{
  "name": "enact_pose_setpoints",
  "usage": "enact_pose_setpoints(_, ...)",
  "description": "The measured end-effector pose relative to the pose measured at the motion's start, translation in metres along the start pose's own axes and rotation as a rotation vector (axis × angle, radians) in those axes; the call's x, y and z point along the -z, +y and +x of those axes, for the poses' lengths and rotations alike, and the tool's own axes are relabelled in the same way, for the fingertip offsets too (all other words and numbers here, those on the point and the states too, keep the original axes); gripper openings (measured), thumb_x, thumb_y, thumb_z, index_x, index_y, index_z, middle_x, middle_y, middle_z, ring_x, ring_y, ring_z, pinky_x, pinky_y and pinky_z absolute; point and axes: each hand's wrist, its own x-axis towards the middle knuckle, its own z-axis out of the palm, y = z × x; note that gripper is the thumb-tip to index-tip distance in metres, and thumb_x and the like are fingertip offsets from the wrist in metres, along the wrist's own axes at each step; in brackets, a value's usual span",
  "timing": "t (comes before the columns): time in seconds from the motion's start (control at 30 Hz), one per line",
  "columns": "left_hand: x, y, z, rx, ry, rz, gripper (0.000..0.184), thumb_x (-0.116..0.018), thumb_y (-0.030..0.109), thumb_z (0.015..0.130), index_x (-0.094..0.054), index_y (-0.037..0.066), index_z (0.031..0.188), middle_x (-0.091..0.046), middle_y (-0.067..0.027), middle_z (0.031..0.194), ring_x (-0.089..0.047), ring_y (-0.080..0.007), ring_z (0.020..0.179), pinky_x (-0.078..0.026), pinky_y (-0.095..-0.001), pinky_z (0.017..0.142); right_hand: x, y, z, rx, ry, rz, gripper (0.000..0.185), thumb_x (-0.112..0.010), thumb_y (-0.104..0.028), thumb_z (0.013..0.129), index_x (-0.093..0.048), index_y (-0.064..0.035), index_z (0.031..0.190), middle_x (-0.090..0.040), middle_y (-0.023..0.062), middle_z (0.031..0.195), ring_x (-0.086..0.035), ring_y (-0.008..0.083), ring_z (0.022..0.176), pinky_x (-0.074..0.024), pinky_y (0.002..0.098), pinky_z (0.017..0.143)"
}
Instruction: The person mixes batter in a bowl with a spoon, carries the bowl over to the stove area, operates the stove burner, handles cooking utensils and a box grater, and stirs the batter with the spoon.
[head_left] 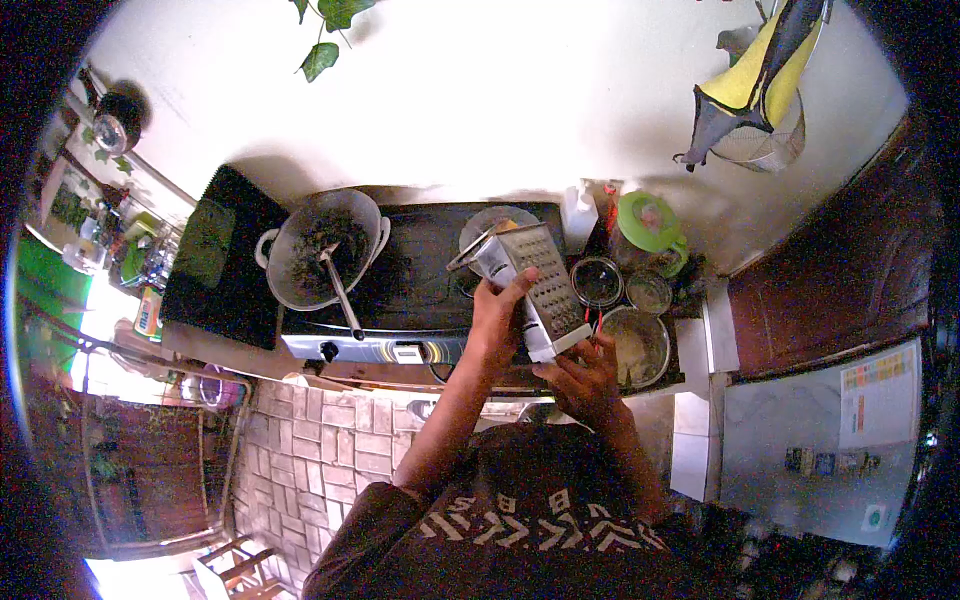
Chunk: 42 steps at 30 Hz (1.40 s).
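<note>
A metal box grater (548,275) is tilted above the right part of the stove, in front of my body. My left hand (497,322) grips its left side, the thumb lying across the grating face. At the lower end of the grater, my right hand (588,382) holds on with bent fingers; its fingertips are partly hidden. Behind the grater sits a round pan or bowl (482,228), mostly covered, with something yellowish at its edge. To the left, a wok (283,262) with dark contents stands on the stove, a metal spatula (343,293) leaning in it.
The black stove (420,250) runs along the white wall. Right of the grater are jars (597,281), a metal bowl (655,345) with pale contents, a green-lidded container (645,220) and a white bottle (578,218). A strainer (785,145) hangs upper right.
</note>
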Motion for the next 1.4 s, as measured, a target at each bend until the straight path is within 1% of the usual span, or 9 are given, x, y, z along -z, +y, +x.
enact_pose_setpoints(0.1, 0.013, 0.002, 0.004, 0.049, -0.023, -0.022, 0.045, -0.073, 0.016, 0.079, -0.050, 0.000, 0.115, -0.062, -0.0111, 0.103, -0.062, -0.0229, 0.091, -0.052, -0.0365, 0.081, 0.003, 0.001, 0.004, 0.035, -0.035, -0.042, 0.020, -0.066, -0.019, 0.075, -0.063, -0.0218, 0.095, -0.068, 0.0004, 0.087, -0.057, 0.0214, 0.091, -0.0342, 0.0470, 0.088)
enact_pose_setpoints(0.27, 0.026, -0.004, 0.012, -0.082, -0.037, 0.152, 0.069, -0.078, 0.001, 0.068, -0.041, 0.005, 0.125, -0.059, -0.0106, 0.108, -0.060, -0.0239, 0.098, -0.051, -0.0367, 0.085, 0.001, -0.004, 0.005, 0.062, -0.059, -0.071, 0.020, -0.070, -0.022, 0.072, -0.064, -0.0217, 0.091, -0.068, -0.0005, 0.091, -0.056, 0.0214, 0.093, -0.0333, 0.0471, 0.088)
enact_pose_setpoints(0.37, 0.028, -0.005, 0.009, -0.112, -0.040, 0.117, 0.075, -0.079, 0.000, 0.065, -0.037, 0.006, 0.127, -0.059, -0.0110, 0.109, -0.060, -0.0245, 0.099, -0.051, -0.0372, 0.086, -0.014, 0.008, -0.008, 0.083, -0.068, -0.054, 0.019, -0.072, -0.024, 0.071, -0.065, -0.0217, 0.089, -0.068, -0.0008, 0.091, -0.055, 0.0214, 0.094, -0.0327, 0.0471, 0.089)
enact_pose_setpoints(0.83, 0.019, -0.012, 0.003, -0.158, -0.002, 0.089, 0.063, -0.072, 0.004, 0.075, -0.036, 0.005, 0.127, -0.057, -0.0123, 0.111, -0.059, -0.0221, 0.098, -0.051, -0.0358, 0.084, -0.001, -0.005, -0.002, 0.038, -0.024, -0.070, 0.016, -0.074, -0.026, 0.071, -0.068, -0.0225, 0.086, -0.066, -0.0025, 0.086, -0.052, 0.0228, 0.093, -0.0346, 0.0494, 0.088)
enact_pose_setpoints(1.03, 0.021, -0.008, 0.003, -0.159, -0.036, -0.051, 0.058, -0.067, 0.004, 0.080, -0.035, 0.006, 0.128, -0.055, -0.0116, 0.113, -0.058, -0.0225, 0.100, -0.051, -0.0365, 0.085, -0.005, 0.000, -0.008, 0.075, 0.156, -0.080, 0.031, -0.071, -0.028, 0.074, -0.065, -0.0245, 0.104, -0.053, 0.0074, 0.112, -0.046, 0.0277, 0.104, -0.0340, 0.0468, 0.088)
enact_pose_setpoints(1.1, 0.023, -0.006, 0.004, -0.158, -0.041, -0.066, 0.058, -0.066, 0.004, 0.080, -0.035, 0.006, 0.129, -0.055, -0.0113, 0.113, -0.058, -0.0230, 0.100, -0.051, -0.0369, 0.085, -0.002, -0.002, -0.012, -0.060, 0.236, -0.068, 0.046, -0.069, -0.034, 0.078, -0.055, -0.0166, 0.119, -0.047, 0.0151, 0.117, -0.044, 0.0320, 0.105, -0.0342, 0.0476, 0.090)
enact_pose_setpoints(1.23, 0.020, -0.004, -0.001, -0.146, -0.024, -0.081, 0.059, -0.066, 0.003, 0.079, -0.035, 0.007, 0.129, -0.055, -0.0113, 0.114, -0.058, -0.0236, 0.102, -0.050, -0.0377, 0.087, -0.019, 0.008, -0.020, -0.254, 0.279, 0.141, 0.060, -0.064, -0.039, 0.082, -0.043, -0.0061, 0.128, -0.045, 0.0174, 0.121, -0.043, 0.0332, 0.110, -0.0345, 0.0478, 0.093)
enact_pose_setpoints(1.3, 0.020, -0.004, -0.001, -0.158, -0.035, -0.086, 0.060, -0.066, 0.003, 0.078, -0.035, 0.006, 0.130, -0.055, -0.0112, 0.114, -0.058, -0.0234, 0.102, -0.050, -0.0378, 0.087, -0.017, 0.009, -0.016, -0.445, 0.263, 0.580, 0.070, -0.062, -0.039, 0.085, -0.031, -0.0001, 0.134, -0.041, 0.0172, 0.130, -0.044, 0.0315, 0.114, -0.0347, 0.0465, 0.096)
enact_pose_setpoints(1.4, 0.023, -0.007, -0.001, -0.149, -0.108, -0.049, 0.063, -0.068, 0.005, 0.076, -0.036, 0.005, 0.130, -0.054, -0.0119, 0.117, -0.057, -0.0228, 0.103, -0.048, -0.0370, 0.091, -0.014, 0.008, -0.008, -0.562, 0.261, 0.697, 0.073, -0.062, -0.036, 0.086, -0.025, -0.0033, 0.140, -0.037, 0.0158, 0.136, -0.043, 0.0288, 0.118, -0.0351, 0.0437, 0.099)
